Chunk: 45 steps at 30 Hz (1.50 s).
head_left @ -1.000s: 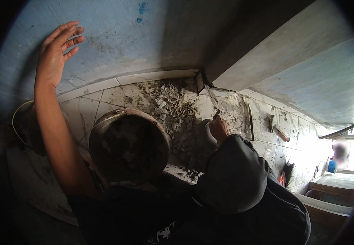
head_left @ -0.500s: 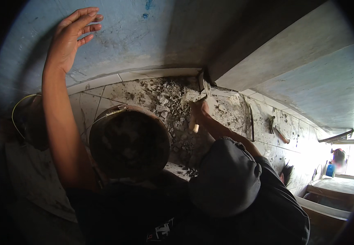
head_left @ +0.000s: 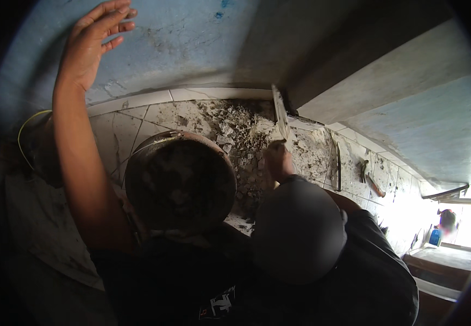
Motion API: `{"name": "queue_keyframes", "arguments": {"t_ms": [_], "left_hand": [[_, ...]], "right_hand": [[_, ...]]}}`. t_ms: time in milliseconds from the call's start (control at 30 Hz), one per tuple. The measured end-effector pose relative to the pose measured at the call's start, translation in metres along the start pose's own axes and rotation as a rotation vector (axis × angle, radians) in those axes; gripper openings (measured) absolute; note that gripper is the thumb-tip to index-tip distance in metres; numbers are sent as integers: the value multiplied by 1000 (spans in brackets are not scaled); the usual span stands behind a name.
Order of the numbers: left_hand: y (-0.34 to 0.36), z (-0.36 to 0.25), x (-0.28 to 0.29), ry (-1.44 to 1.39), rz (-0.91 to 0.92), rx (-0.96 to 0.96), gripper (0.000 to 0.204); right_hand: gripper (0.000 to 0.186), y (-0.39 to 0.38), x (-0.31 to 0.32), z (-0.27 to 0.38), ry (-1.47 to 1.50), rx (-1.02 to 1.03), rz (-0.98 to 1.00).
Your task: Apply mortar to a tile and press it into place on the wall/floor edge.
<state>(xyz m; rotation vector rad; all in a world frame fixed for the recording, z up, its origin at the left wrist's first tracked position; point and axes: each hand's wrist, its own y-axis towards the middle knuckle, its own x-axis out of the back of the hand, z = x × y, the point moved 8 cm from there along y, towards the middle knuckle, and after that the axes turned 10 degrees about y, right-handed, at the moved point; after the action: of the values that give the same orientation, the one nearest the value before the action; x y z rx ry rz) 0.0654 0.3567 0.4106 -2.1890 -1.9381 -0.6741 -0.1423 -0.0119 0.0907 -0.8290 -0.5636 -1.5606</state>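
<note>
My left arm reaches up the left side, and my left hand (head_left: 86, 51) is raised against the blue wall (head_left: 186, 49), fingers loosely apart with nothing in them. My right hand does not show. Close by, a co-worker in a grey cap bends over the floor. The co-worker's hand (head_left: 279, 161) grips a flat-bladed tool (head_left: 280, 111) that is whitish with dust, its blade up near the wall corner. Broken rubble (head_left: 241, 127) covers the floor there. Between my left arm and the co-worker stands a round bucket (head_left: 222, 149), dark inside.
A hammer (head_left: 375, 186) and a thin dark bar (head_left: 338, 165) lie on the white tiles to the right. Another container with a yellow rim or handle (head_left: 26, 127) stands far left. A grey ledge (head_left: 376, 68) juts out at upper right. Bright light enters at far right.
The co-worker's hand has shifted right and nearer, and the tool's blade now shows more fully. My left hand stays raised at the wall; the view has shifted slightly.
</note>
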Motion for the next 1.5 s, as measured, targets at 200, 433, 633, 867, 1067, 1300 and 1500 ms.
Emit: {"name": "queue_keyframes", "arguments": {"t_ms": [200,433,633,867,1067,1300,1500], "left_hand": [[-19,-37,4,54,-255,-38,23],[-12,-57,-17,28,-198,-33,23],[-22,-57,-2,63,-253,-75,25],[-18,-48,7,71,-336,-13,24],[10,-19,-1,63,-66,9,31],[17,9,3,124,17,-3,35],[9,6,6,110,-12,70,34]], "right_hand": [[29,-57,25,65,312,81,1187],[31,-54,24,86,337,-222,1592],[29,-42,125,37,348,-564,1442],[26,-28,75,-21,796,-567,598],[23,26,-36,-15,1010,-160,333],[22,106,-101,-44,1309,-777,-35],[32,120,-83,-16,1383,-664,-198]]}}
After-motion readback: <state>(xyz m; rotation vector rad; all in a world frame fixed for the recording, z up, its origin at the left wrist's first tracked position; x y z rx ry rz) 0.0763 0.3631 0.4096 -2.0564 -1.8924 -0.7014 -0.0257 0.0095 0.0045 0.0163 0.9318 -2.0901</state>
